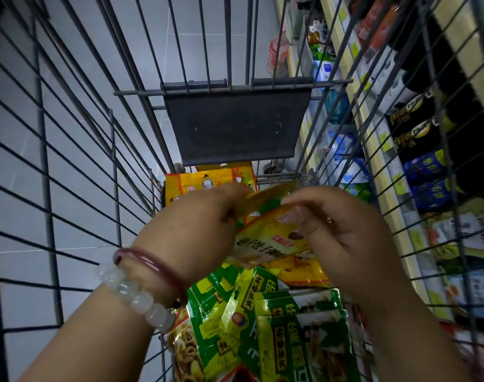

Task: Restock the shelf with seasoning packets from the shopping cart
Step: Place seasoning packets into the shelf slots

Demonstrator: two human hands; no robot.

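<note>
A single wide-angle head view looks steeply down and forward from close above into the grey wire shopping cart point(78, 150), its bars bowed by the lens, with pale grey floor tiles point(78, 78) showing through at left and stocked cream store shelves point(384, 172) running along the right edge.

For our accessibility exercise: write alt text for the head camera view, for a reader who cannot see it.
Two hands, left hand and right hand, hold yellow seasoning packets above a wire shopping cart whose bottom holds green and yellow packets. Stocked store shelves run along the right, and the left wrist wears two bracelets.
</note>
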